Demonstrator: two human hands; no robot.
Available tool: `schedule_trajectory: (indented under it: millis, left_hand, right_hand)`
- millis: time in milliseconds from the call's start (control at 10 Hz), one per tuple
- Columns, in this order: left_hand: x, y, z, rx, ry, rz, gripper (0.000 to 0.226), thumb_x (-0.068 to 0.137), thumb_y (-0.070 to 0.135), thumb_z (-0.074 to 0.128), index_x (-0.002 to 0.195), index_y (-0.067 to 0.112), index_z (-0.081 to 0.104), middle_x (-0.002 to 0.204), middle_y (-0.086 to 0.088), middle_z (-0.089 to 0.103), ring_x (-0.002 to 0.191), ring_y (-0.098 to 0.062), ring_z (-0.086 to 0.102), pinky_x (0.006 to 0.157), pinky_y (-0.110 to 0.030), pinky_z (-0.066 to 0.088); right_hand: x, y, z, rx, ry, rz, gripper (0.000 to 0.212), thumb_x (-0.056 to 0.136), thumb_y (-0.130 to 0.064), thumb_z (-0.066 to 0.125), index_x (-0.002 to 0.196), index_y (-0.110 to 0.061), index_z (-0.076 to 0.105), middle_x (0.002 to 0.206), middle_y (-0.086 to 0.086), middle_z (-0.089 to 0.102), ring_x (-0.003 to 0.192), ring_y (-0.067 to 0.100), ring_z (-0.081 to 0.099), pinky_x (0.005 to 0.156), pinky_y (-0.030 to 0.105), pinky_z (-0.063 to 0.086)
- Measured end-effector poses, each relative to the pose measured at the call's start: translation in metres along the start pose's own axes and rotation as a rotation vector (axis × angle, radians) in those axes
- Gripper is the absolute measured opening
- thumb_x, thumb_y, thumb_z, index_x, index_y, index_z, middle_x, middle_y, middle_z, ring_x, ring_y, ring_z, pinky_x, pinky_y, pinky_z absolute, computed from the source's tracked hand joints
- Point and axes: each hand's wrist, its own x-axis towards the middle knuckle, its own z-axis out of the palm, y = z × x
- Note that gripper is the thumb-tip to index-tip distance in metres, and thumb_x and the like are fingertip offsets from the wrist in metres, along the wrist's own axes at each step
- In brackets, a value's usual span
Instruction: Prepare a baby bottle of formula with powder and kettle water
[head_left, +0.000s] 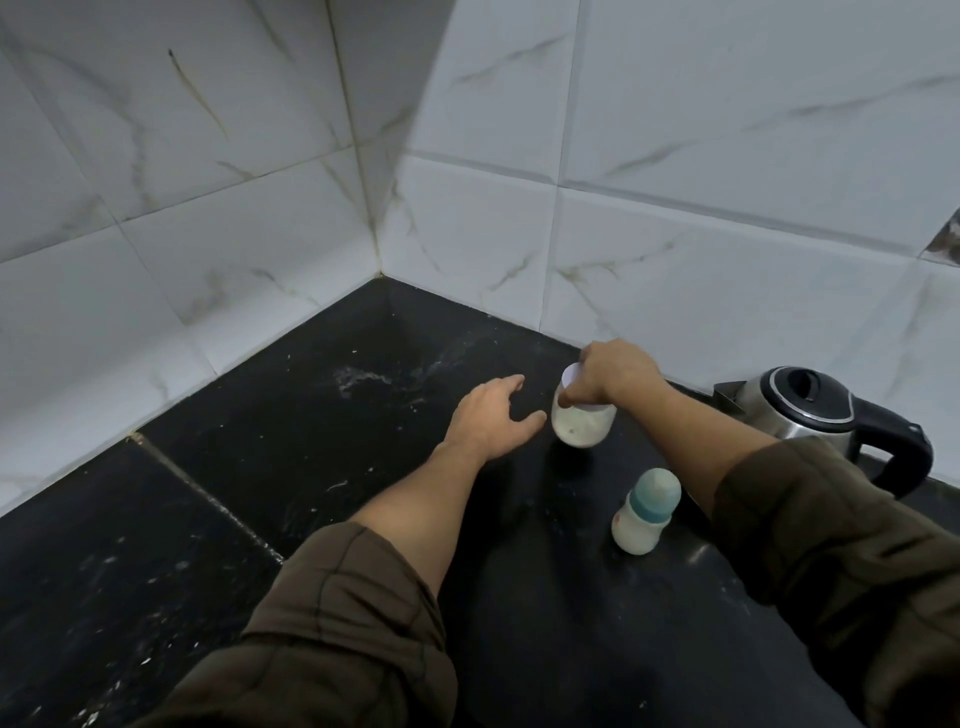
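Rightward, right grip (613, 379) clasps powder jar (584, 426) top; left grip (488, 415) released just beside; bottle (644, 514), kettle (810, 410) near; wall corner (379, 244) behind.

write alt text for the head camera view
A person's right hand holds a clear jar of white powder by its top at a black counter, the open left hand beside it. A baby bottle and steel kettle stand nearby.

The black stone countertop (322, 493) is flecked with white specks. The white wall tiles (208, 208) are veined grey-brown, marble-style. Off-white powder (577, 434) is seen in the clear round plastic jar (602, 415), lidded white. The milky-white plastic baby bottle (641, 525) is collared teal. The silver steel kettle (779, 421) is trimmed black. Fabric sleeves (353, 623) are noted dark olive-brown.
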Motion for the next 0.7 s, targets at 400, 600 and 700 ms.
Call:
schedule_trajectory:
  millis: [400,600,700]
  left_hand:
    - [0.012,0.013,0.021,0.047,-0.065,-0.012,0.071,0.093,0.052,0.066,0.154,0.025,0.043,0.149,0.005,0.055,0.132,-0.018,0.055,0.110,-0.045,0.048]
    - [0.008,0.021,0.024,0.063,-0.048,0.026,0.068,0.094,0.046,0.063,0.154,0.023,0.043,0.149,0.002,0.054,0.133,-0.019,0.054,0.110,-0.043,0.047]
    - [0.008,0.030,0.025,0.066,-0.007,0.039,0.066,0.095,0.042,0.060,0.155,0.022,0.043,0.147,0.000,0.055,0.132,-0.021,0.053,0.108,-0.044,0.048]
  right_hand:
    - [0.005,0.030,0.033,0.015,-0.087,0.039,0.082,0.071,-0.069,0.078,0.136,-0.023,0.059,0.119,0.002,0.065,0.106,0.028,0.062,0.074,0.039,0.046]
    - [-0.014,0.035,0.018,0.056,-0.016,0.095,0.090,0.075,-0.067,0.077,0.144,-0.017,0.047,0.139,0.012,0.053,0.125,0.035,0.058,0.088,0.043,0.050]
    - [-0.025,0.040,0.002,0.143,0.043,0.137,0.066,0.089,-0.047,0.068,0.140,-0.011,0.049,0.136,0.014,0.050,0.120,0.035,0.058,0.084,0.040,0.046]
